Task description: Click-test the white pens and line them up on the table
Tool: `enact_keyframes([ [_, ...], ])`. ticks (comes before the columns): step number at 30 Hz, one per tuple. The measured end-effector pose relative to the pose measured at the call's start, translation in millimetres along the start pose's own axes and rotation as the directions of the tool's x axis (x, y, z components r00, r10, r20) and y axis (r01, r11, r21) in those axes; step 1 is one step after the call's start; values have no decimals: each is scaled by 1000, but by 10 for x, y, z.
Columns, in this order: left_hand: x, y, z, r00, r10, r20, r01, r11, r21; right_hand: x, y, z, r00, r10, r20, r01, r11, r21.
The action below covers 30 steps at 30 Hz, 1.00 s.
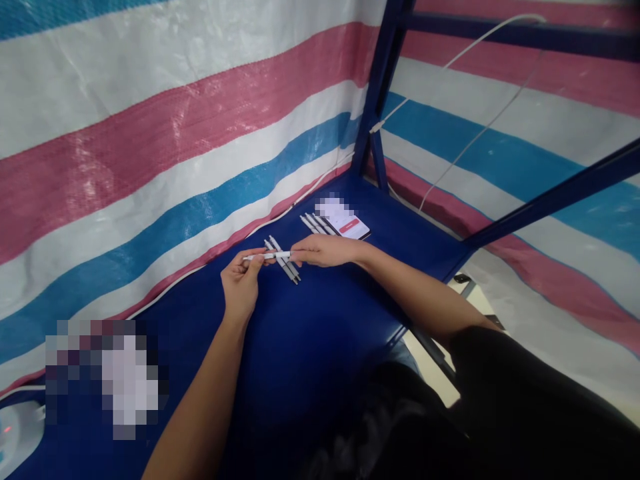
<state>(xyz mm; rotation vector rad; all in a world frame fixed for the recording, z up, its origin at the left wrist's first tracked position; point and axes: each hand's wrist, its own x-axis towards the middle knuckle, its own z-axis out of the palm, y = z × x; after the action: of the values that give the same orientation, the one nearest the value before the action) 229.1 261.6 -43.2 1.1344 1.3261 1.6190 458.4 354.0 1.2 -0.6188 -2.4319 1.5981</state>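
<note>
A white pen [271, 256] is held level between my two hands over the dark blue table [310, 333]. My left hand [242, 280] pinches its left end, and my right hand [323, 251] has its fingers closed on the right end. Just beneath the held pen, two or so white pens with grey grips [289, 268] lie slanted on the table. Several more white pens [316, 225] rest side by side beyond my right hand, partly hidden by it.
A phone [354, 227] with a lit, partly blurred screen lies beside the farther pens. White cables run along the striped sheet [200, 167] and the blue metal frame [380, 93]. At the lower left are a pixelated item [129, 383] and a white device [20, 433].
</note>
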Motion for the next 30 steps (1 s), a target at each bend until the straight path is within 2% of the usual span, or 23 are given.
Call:
enact_keyframes([
  [3,17,-44,14,997,2,-73,-4,1000,-20,26,-64,66,989,-74,-126,26,938,-346],
  [5,28,-72,28,995,-6,-102,2,999,-42,56,-59,99,981,-89,-175,8,908,-418],
  [12,50,-96,48,991,-56,-119,45,994,-95,91,53,27,942,-115,-314,21,958,-287],
  [17,56,-112,39,991,-66,-117,54,993,-106,77,85,-15,901,-191,-389,97,964,-249],
  [22,64,-127,38,988,-68,-138,52,992,-117,69,84,-8,940,-83,-331,21,982,-188],
  [27,58,-125,39,989,-68,-135,54,993,-109,65,112,-37,887,-115,-446,71,991,-113],
  [30,54,-118,40,988,-71,-139,55,992,-116,69,153,-68,913,-92,-397,52,992,-111],
])
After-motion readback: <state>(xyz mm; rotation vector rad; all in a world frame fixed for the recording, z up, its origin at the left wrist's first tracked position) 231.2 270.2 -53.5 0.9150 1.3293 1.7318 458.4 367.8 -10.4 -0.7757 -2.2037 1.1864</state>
